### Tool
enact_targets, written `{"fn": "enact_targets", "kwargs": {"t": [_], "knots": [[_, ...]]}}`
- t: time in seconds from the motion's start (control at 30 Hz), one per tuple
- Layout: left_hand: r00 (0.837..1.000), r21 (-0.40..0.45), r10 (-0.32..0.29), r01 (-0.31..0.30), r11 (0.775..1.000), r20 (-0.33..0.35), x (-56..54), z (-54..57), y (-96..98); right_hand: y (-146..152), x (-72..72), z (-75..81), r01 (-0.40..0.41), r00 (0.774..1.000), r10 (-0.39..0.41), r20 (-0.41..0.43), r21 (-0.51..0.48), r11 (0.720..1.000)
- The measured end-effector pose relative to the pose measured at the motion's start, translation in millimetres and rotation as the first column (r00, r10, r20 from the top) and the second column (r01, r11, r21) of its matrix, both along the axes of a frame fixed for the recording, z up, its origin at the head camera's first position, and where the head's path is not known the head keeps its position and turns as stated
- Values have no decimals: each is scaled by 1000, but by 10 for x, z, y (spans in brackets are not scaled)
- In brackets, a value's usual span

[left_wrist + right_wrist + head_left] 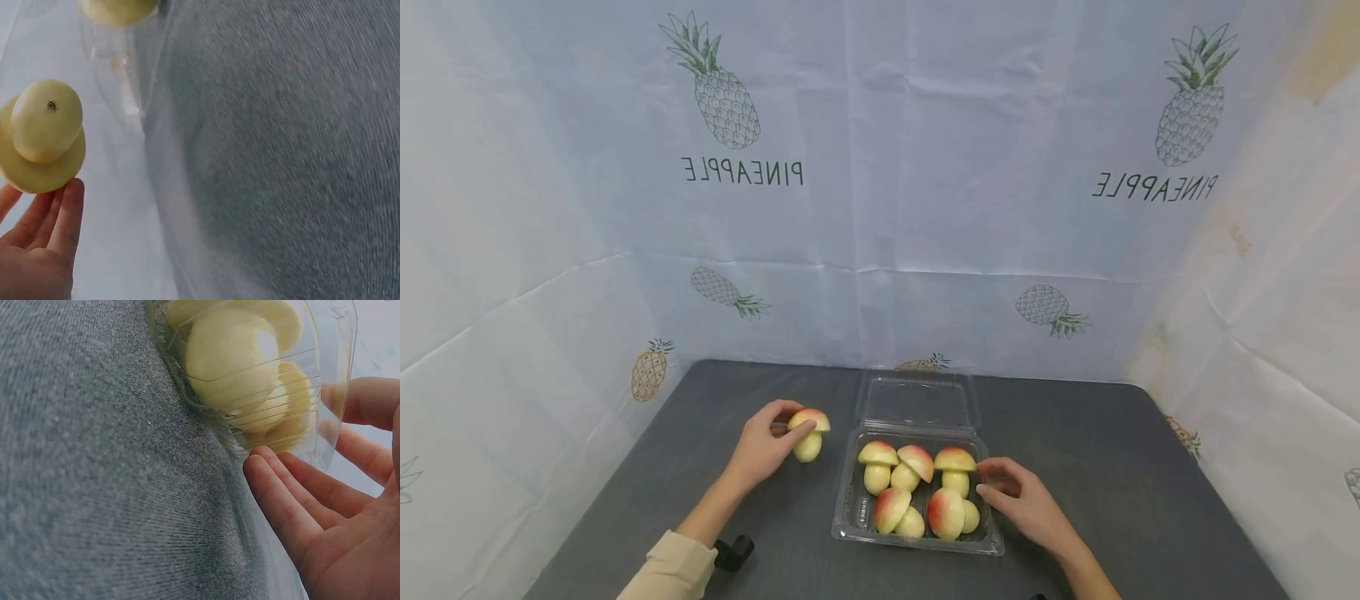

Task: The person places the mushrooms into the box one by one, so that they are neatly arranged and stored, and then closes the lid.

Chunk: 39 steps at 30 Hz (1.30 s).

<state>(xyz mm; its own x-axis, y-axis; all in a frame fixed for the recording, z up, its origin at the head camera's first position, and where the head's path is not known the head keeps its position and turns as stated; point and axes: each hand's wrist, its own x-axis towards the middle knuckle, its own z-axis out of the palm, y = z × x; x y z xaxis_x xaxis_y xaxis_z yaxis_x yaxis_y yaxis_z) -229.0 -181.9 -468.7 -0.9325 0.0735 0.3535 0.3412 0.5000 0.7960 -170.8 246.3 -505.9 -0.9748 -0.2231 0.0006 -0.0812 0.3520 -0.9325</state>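
On the left side of the table, my left hand (763,446) pinches a mushroom-shaped piece (808,435) with a red-yellow cap and pale stem, its cap between thumb and fingers. In the left wrist view the same mushroom (47,122) shows its stem end toward the camera. A clear plastic clamshell box (842,525) stands open in the middle, holding several like mushrooms (877,467). Beside its right wall is my right hand (1018,500), fingers fairly straight. From the right wrist view, the fingertips (259,464) lie against or very near the box's ribbed side (315,431).
The box's hinged lid (917,400) lies back toward the far edge of the dark table (1075,450). White cloth printed with pineapples (925,208) hangs behind and at both sides. A small black object (735,552) is by the left wrist.
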Motion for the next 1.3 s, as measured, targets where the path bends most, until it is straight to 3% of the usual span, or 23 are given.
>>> {"fn": "enact_targets", "kwargs": {"t": [0.53,0.77,1.0,1.3], "knots": [[993,13,-87,88,996,-75,152,97,253,-4,2,12,4,1000,-4,4,-2,1000],[992,35,-115,117,992,-55,216,140,364,-8,2,5,2,1000,-2,2,-3,1000],[985,40,-151,155,987,-77,261,170,463,8,-8,0,-12,1000,12,4,-8,1000],[974,31,-204,208,978,-97,342,112,574,-1,-11,0,4,1000,-4,9,-7,1000]]}}
